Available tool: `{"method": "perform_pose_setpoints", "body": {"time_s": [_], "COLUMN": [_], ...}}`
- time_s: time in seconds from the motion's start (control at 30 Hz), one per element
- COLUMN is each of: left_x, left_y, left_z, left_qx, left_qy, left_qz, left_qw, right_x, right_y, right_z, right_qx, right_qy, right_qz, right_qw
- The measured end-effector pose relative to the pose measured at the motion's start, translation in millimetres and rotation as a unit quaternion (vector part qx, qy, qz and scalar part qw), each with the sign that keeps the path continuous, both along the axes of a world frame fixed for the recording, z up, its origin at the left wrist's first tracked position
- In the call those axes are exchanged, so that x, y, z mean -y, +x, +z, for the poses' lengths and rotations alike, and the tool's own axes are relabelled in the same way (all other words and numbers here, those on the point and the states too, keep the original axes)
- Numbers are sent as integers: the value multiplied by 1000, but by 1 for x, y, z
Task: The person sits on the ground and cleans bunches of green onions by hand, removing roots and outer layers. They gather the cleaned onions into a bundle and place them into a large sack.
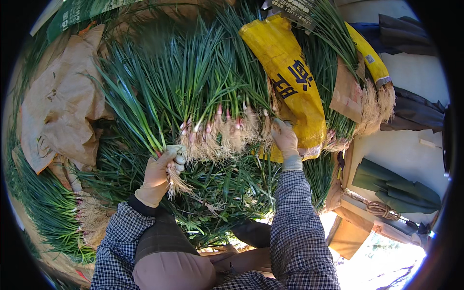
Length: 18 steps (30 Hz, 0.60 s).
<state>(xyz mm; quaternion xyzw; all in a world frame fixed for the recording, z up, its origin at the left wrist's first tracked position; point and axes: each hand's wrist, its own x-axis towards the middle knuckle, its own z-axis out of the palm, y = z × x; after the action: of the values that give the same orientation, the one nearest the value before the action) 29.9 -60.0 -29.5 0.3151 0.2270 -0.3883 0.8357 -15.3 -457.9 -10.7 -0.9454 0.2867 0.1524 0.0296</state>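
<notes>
My left hand (159, 172), in a pale glove, is closed around a few green onions (145, 127) just above their stringy roots, which hang below the fist. At the right end of a row of green onions with pink and white bulbs (224, 119), my right hand (284, 136), gloved too, reaches in by the roots. Its fingertips are partly hidden among stems, so what they grip is unclear. Beside it lies a yellow woven sack (301, 83) bearing writing.
Brown sheeting (69, 101) covers greens at the left, above another onion bundle (54, 214). Loose leaves (224, 188) are heaped before my knees. Rooted bundles (369, 105) lie under a second yellow sack (369, 54) at the right, near a coiled rope (382, 210).
</notes>
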Motion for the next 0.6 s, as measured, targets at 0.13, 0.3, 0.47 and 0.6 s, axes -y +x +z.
{"method": "perform_pose_setpoints", "body": {"time_s": [0.13, 0.3, 0.47, 0.6], "left_x": [-2, 6, 2, 13], "left_y": [-2, 0, 1, -4], "left_z": [-1, 6, 6, 10], "left_qx": [10, 7, 70, 96], "left_qy": [24, 20, 26, 164], "left_qz": [-11, -16, -57, -140], "left_qw": [1000, 1000, 996, 972], "right_x": [-26, -147, -175, -227], "right_y": [12, 68, 37, -17], "right_z": [12, -18, -13, 17], "right_qx": [138, 88, 207, 93], "right_qy": [-90, 153, 133, 194], "right_qz": [106, 22, 50, 293], "right_qw": [980, 984, 968, 932]}}
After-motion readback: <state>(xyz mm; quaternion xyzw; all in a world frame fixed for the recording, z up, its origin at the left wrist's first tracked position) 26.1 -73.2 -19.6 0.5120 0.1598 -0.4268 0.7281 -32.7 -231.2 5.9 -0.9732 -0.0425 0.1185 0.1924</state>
